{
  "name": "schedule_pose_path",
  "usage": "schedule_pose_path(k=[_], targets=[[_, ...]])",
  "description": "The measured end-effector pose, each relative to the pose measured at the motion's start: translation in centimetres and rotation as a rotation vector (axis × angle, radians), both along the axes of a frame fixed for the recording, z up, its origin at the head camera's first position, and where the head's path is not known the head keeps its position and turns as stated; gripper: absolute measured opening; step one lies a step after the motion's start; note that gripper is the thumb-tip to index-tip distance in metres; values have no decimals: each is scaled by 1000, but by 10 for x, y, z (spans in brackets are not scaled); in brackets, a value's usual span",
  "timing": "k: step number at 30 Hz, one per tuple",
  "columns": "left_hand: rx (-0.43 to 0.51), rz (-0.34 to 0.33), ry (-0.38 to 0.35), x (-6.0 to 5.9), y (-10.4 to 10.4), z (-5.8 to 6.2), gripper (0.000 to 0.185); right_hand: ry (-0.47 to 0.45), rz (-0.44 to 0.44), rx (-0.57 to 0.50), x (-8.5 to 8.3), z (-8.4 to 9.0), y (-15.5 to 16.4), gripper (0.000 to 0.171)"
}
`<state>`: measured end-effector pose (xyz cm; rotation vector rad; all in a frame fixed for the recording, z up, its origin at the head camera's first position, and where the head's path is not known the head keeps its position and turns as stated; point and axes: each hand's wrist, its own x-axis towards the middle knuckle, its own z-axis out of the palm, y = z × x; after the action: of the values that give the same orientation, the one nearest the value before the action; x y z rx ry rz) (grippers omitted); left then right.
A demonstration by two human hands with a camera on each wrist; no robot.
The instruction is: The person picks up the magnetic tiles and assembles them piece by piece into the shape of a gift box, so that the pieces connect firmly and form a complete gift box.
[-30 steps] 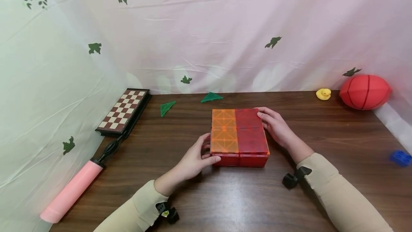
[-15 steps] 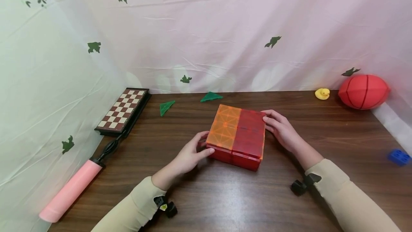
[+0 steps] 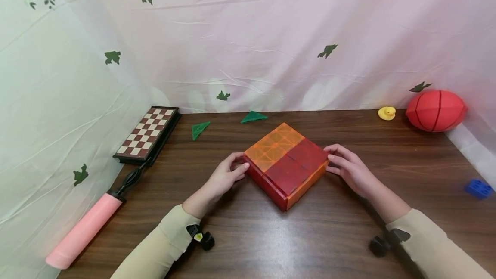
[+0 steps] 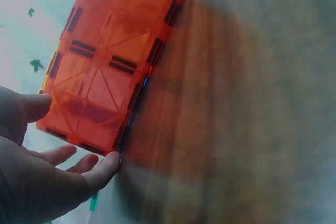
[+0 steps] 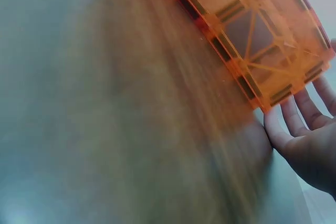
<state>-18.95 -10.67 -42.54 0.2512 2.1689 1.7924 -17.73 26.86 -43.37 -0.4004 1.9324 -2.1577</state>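
A low box of translucent magnetic tiles (image 3: 288, 165) stands cornerwise at the middle of the table. Its top is half orange and half red, with red and orange sides facing me. My left hand (image 3: 222, 180) holds its left corner, thumb on one face and fingers round the other. In the left wrist view, the thumb (image 4: 37, 107) and fingertips lie against the box's end. At the right corner, my right hand (image 3: 354, 173) holds the box by its fingertips. The right wrist view shows several fingers (image 5: 278, 132) touching the orange edge.
Two green triangle tiles (image 3: 200, 130) lie behind the box. On the left are a chessboard (image 3: 147, 134) and a pink hand pump (image 3: 85, 229). A yellow duck (image 3: 386, 113), a red ball (image 3: 436, 111) and a blue brick (image 3: 479, 188) lie to the right. Cloth walls border the table.
Between my hands the tile box has turned clockwise from square-on to cornerwise. The right hand has moved right and nearer, the left slightly up and left.
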Motion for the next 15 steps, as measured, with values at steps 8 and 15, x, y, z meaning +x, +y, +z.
schedule_pose_path(k=[8,15], targets=[[139,68,-76,-18,5,-2,42,12,137,44,19,3,9,22],[235,221,-92,-3,15,0,48,37,116,124,7,6,14,30]])
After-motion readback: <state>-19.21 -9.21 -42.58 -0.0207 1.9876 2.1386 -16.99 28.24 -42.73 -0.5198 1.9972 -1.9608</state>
